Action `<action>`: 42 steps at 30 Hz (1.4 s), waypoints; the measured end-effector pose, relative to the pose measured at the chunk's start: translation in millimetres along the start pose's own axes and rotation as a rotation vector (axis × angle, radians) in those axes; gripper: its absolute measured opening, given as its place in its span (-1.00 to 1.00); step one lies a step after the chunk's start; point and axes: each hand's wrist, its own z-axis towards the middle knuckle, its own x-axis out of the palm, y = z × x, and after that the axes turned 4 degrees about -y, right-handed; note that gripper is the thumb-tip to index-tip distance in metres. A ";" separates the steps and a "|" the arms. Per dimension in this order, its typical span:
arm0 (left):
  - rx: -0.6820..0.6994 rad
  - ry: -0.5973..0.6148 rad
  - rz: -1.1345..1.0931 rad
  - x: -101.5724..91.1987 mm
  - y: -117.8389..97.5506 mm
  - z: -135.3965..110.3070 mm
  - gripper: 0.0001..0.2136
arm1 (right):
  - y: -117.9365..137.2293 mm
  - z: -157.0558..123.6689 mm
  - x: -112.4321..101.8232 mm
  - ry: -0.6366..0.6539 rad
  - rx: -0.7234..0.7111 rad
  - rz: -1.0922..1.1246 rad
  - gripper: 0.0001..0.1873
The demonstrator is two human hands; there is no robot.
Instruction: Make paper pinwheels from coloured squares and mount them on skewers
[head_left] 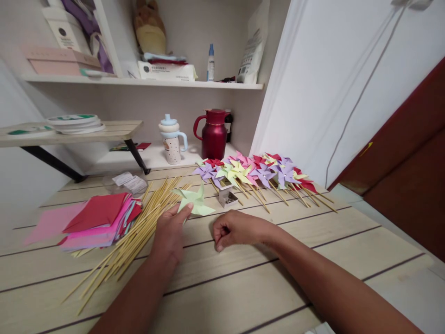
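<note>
A pale green paper pinwheel (pixel 197 204) is pinched between the thumb and fingers of my left hand (pixel 170 232); no stick shows on it. My right hand (pixel 231 229) is closed, its fingers curled together low over the table, and whatever they may hold is hidden. Just beyond it stands a small open box (pixel 228 197) with tiny dark metal bits inside. Thin wooden sticks (pixel 139 232) lie in a loose pile left of and under my left hand. Finished pinwheels on sticks (pixel 264 174) in several colours lie heaped at the back right.
Coloured paper sheets (pixel 97 213) are stacked at the left, near a clear plastic container (pixel 128 182). A red thermos jug (pixel 213 137) and a patterned cup (pixel 172 146) stand at the back below a shelf (pixel 156 83). A small raised stand (pixel 118 130) holds white tape rolls (pixel 74 123).
</note>
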 end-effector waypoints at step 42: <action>0.002 0.082 0.122 -2.0 1.9 -2.2 -0.69 | -4.3 -8.7 -11.5 0.142 -0.110 0.082 -0.88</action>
